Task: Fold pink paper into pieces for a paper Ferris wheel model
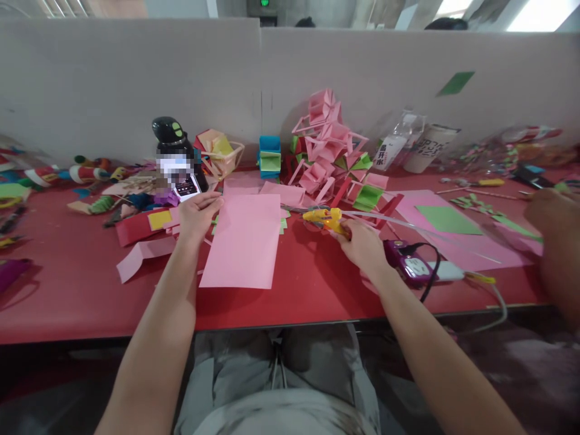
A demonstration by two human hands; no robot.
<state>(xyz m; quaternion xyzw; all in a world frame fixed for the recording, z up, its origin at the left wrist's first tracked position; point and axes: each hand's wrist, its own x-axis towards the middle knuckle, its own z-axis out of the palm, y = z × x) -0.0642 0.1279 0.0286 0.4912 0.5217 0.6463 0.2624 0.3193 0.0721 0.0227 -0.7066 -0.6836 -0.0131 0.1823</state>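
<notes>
A sheet of pink paper (pixel 247 248) is in front of me, its upper left edge pinched by my left hand (pixel 199 212). My right hand (pixel 361 243) is closed around the handle of a yellow glue gun (pixel 322 215), just right of the sheet. A long clear glue stick (pixel 399 221) sticks out of the gun's back end toward the right. Behind the paper and the gun lies a heap of folded pink paper pieces (pixel 319 175) with some green ones among them. A phone with a lit screen (pixel 186 187) leans near my left hand.
A black bottle (pixel 170 134), a blue and green paper piece (pixel 270 154), a plastic bottle (pixel 393 142) and a cup (pixel 426 150) stand by the partition (pixel 136 78). A purple box (pixel 410 266) with cables lies right of my hand. Another person's hand (pixel 555 220) is at far right.
</notes>
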